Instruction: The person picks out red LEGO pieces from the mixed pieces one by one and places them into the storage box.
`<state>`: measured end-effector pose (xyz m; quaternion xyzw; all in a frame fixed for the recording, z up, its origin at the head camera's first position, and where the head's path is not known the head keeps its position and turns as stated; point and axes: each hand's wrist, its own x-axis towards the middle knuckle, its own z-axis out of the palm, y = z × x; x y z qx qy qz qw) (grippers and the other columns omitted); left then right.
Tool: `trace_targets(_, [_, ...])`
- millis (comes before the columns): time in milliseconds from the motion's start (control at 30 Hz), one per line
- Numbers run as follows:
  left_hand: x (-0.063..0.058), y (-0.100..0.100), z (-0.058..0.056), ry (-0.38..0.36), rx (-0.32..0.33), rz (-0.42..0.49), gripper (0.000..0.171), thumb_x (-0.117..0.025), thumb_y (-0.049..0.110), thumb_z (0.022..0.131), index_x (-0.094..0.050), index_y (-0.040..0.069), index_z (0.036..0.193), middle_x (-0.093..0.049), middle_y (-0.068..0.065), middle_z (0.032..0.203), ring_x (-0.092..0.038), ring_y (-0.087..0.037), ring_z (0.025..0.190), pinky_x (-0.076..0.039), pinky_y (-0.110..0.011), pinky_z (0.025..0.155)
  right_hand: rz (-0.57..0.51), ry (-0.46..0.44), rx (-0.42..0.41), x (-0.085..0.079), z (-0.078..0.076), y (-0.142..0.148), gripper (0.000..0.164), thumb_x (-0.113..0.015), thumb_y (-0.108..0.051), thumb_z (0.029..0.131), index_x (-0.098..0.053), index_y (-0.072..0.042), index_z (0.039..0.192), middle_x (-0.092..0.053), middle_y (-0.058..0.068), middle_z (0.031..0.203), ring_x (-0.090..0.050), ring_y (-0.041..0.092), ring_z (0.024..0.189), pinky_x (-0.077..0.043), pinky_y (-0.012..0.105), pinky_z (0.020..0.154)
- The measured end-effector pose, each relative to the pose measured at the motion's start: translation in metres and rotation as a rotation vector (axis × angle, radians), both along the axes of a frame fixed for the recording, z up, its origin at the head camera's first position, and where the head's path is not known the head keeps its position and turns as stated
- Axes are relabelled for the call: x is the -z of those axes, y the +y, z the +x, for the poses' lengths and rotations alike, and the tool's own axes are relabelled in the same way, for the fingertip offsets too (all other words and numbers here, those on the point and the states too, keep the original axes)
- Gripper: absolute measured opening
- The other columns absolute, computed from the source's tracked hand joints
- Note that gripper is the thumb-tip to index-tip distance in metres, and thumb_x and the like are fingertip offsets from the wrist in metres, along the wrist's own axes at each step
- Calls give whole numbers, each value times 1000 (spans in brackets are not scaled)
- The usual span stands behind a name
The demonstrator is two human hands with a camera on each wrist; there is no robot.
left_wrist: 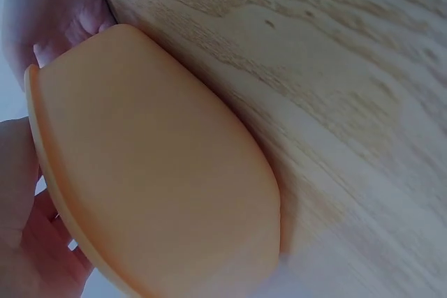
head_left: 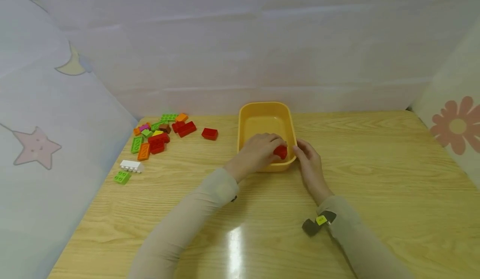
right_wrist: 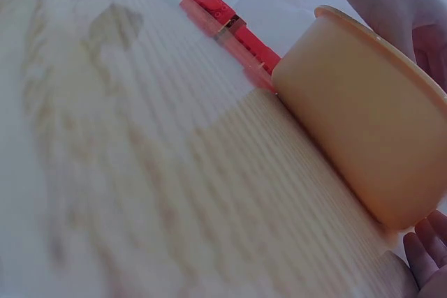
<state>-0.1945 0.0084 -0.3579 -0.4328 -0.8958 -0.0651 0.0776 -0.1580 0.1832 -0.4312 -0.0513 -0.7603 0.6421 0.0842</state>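
A yellow-orange plastic bin (head_left: 264, 109) stands on the wooden table near the back wall. My left hand (head_left: 258, 150) reaches over its left side, fingers curled down inside, gripping a red toy brick (head_left: 280, 151) low in the near right part. My right hand (head_left: 312, 168) lies against the bin's outer right side, thumb and fingertips at the near right corner. In the left wrist view the bin's outer wall (left_wrist: 160, 151) fills the middle, with part of the left hand (left_wrist: 21, 200) over the rim. In the right wrist view, right-hand fingers (right_wrist: 433, 239) show beside the bin's corner.
A single red brick (head_left: 209, 134) lies left of the bin. Farther left is a cluster of red, green, orange and other bricks, including a red one (head_left: 158, 139). A white brick (head_left: 131, 165) and a green brick (head_left: 122, 177) lie closer, by the table's left edge.
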Motion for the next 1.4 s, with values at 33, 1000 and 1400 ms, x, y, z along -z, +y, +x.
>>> trace_targets(33, [0,0,0,-7,-5,-7,40,-65,32,86,-60,17,122,-64,1,124,-57,-16,108,-51,-34,94,-1,-1,1,0,0,0,53,-48,-39,95,-47,-6,137,-52,15,138,-49,9,116,-41,9,91])
trace_targets(1000, [8,-12,-1,48,17,70,32,-60,27,90,-62,15,119,-59,-4,133,-56,-18,115,-49,-38,99,9,-31,1,2,2,1,52,-47,-39,95,-47,-9,137,-51,13,139,-48,14,119,-41,14,94])
trace_targets(1400, [10,-38,-2,151,1,199,25,-60,15,88,-64,11,113,-67,-5,119,-60,-20,108,-51,-36,97,10,-30,-8,-1,-2,1,55,-46,-41,95,-44,-8,139,-49,14,141,-45,18,125,-38,44,111])
